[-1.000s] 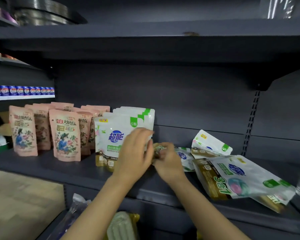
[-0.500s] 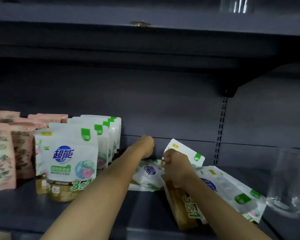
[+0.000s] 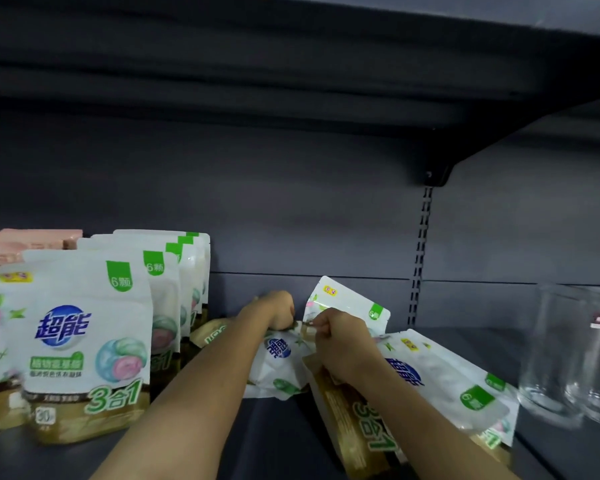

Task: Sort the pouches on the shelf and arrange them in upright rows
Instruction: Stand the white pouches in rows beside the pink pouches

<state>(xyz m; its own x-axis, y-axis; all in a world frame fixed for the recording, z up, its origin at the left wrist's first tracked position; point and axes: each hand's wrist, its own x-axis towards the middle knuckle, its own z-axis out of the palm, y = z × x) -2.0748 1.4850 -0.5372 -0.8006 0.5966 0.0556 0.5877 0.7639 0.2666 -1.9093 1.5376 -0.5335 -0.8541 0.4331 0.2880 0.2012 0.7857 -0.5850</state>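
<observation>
White-and-green detergent pouches stand upright in a row [image 3: 84, 341] at the left of the dark shelf [image 3: 274, 441]. Pink pouches [image 3: 32, 240] stand behind them at the far left. Loose white pouches lie flat in the middle: one crumpled pouch [image 3: 278, 368] under my hands, another leaning on the back wall [image 3: 354, 303], and a pile [image 3: 440, 382] to the right. My left hand [image 3: 278, 313] and my right hand [image 3: 336, 337] both grip the top edge of the crumpled pouch, fingers curled.
Clear drinking glasses [image 3: 568, 355] stand at the right end of the shelf. A shelf above [image 3: 291, 64] overhangs closely, held by a bracket [image 3: 433, 171] on a slotted upright. Bare shelf surface lies in front between my arms.
The view has moved closer and to the right. Both hands reached deeper from the upright row to the flat pouches and now meet on the crumpled pouch.
</observation>
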